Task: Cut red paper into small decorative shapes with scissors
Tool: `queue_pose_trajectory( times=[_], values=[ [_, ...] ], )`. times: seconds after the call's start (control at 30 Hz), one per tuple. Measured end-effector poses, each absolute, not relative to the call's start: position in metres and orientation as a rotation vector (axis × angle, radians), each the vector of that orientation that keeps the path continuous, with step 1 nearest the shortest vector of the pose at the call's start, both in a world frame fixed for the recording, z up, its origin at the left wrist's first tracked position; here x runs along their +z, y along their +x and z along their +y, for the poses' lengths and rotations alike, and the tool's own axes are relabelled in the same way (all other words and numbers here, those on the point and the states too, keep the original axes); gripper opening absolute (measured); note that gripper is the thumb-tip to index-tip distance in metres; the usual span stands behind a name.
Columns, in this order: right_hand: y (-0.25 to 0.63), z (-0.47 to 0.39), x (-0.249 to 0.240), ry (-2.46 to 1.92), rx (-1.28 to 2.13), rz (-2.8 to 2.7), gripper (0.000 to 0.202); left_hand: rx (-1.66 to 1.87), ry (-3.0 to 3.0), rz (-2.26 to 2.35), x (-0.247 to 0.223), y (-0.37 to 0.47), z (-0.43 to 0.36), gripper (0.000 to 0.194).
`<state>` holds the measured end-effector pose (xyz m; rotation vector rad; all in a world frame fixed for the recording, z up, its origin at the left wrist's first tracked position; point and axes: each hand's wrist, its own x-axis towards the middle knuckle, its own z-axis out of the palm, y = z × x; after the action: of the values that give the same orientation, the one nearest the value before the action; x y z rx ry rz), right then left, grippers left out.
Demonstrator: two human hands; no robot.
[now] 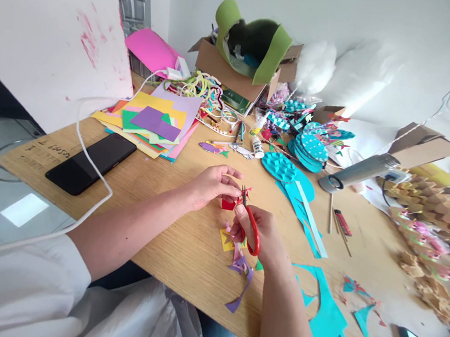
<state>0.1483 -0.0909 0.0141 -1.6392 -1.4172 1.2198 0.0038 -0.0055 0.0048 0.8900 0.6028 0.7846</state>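
Observation:
My right hand (256, 229) grips red-handled scissors (253, 228), whose dark blades point up and away from me. My left hand (216, 187) is beside the blades, its thumb and fingertips pinching a small red paper piece (244, 194). The blades meet or overlap that red piece. Under the hands lies another bit of red paper (227, 205). Nearer to me on the table are a yellow paper piece (226, 240) and purple paper scraps (241, 270), partly below my right hand.
A black phone (91, 163) and stacked coloured paper (152, 120) lie left on the wooden table (169, 211). Turquoise sheets and scraps (328, 315) lie right, near a grey cylinder (359, 172). A cardboard box (229, 72) stands behind. A white cable (95, 165) crosses the left side.

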Motion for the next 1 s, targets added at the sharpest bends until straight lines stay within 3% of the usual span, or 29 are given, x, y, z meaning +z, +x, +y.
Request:
queue_pose_trajectory(
  times=[1.0],
  values=[
    [0.1476,-0.0913,0.0175,-1.682,1.193,-1.368,0.048,0.797,0.883,0.604,0.0053,0.0027,-0.0041,0.037]
  ],
)
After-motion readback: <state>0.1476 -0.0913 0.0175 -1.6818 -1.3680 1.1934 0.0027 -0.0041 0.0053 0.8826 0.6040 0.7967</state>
